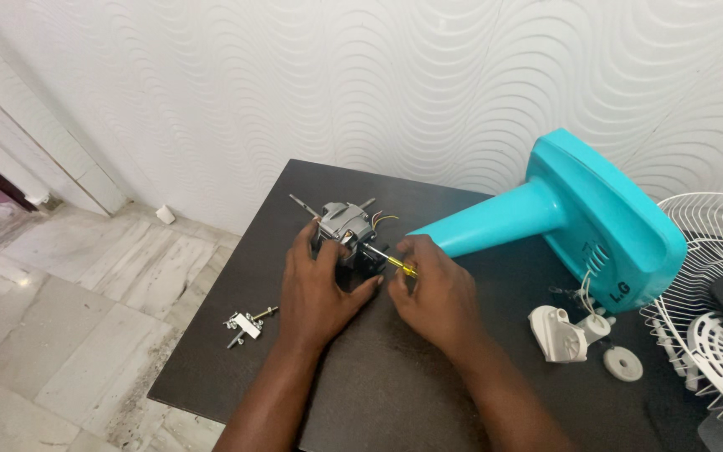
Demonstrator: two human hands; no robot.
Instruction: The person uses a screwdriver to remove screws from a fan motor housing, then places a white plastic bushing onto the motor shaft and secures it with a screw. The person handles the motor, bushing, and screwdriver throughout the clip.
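Pale marble floor (52,318) fills the left of the view, running up to a white wall (311,75) with a wavy raised pattern. On the near left corner of the dark table (378,393) lies a small heap of metal screws and a little bracket (247,323), well apart from the hands.

The left hand (315,293) rests palm-down on the table, its fingers curled up and over the near side of a small grey metal motor (343,228). The fingertips press against the motor's housing and the thumb reaches out to the right along the table, beneath the tool. The motor sits in the middle of the table, just beyond the fingers of both hands, with a thin shaft sticking out at its upper left and coloured wires trailing from its right side.

A screwdriver (388,261) with a yellow handle lies between the hands, its metal tip against the right side of the motor. The right hand (433,293) pinches the handle between thumb and fingertips, the remaining fingers bent close together.

To the right, a turquoise plastic fan stand (579,222) lies on its side, its neck pointing toward the hands and its broad base toward the wall. Near its base sit white plastic parts (561,333) and a white round disc (623,364). A white wire fan guard (713,276) stands at the far right edge.
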